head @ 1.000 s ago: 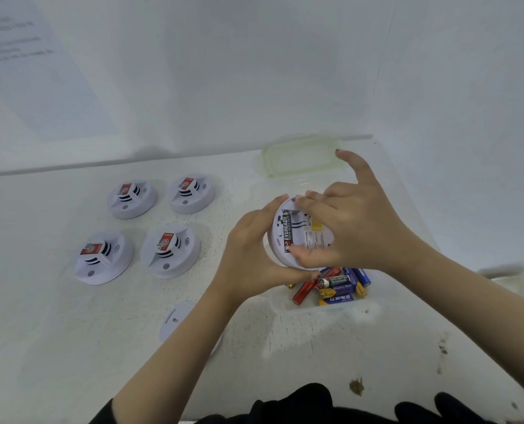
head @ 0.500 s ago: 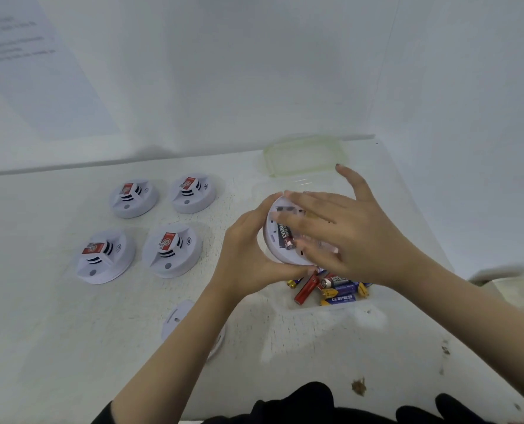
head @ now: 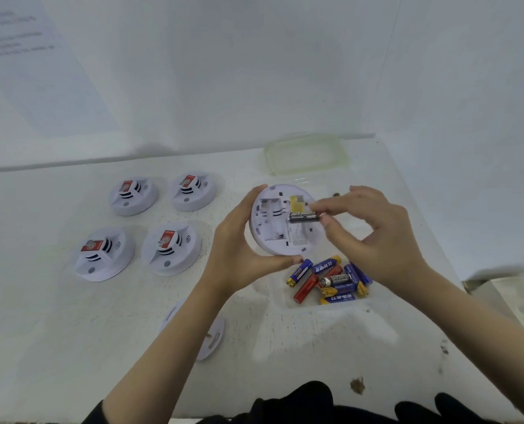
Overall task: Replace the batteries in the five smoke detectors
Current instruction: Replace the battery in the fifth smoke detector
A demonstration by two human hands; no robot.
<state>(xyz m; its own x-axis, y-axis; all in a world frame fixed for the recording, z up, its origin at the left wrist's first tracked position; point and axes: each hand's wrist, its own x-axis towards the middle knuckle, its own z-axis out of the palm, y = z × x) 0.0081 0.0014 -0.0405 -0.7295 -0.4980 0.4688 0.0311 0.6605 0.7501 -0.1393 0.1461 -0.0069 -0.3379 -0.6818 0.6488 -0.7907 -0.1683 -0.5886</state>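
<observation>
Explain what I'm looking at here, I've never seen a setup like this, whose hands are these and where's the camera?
There is no machine here: these are a person's two bare hands, filmed by one wide-angle camera worn on the head, looking forward and down at a white table. The left hand holds an open smoke detector with its back turned toward the camera, the battery slots empty. The right hand pinches a black battery just over it. On the left sit four more smoke detectors in two rows. A pile of loose batteries lies near the hands, a round white cover lies by the left forearm, and a clear lid lies at the table's far edge.
</observation>
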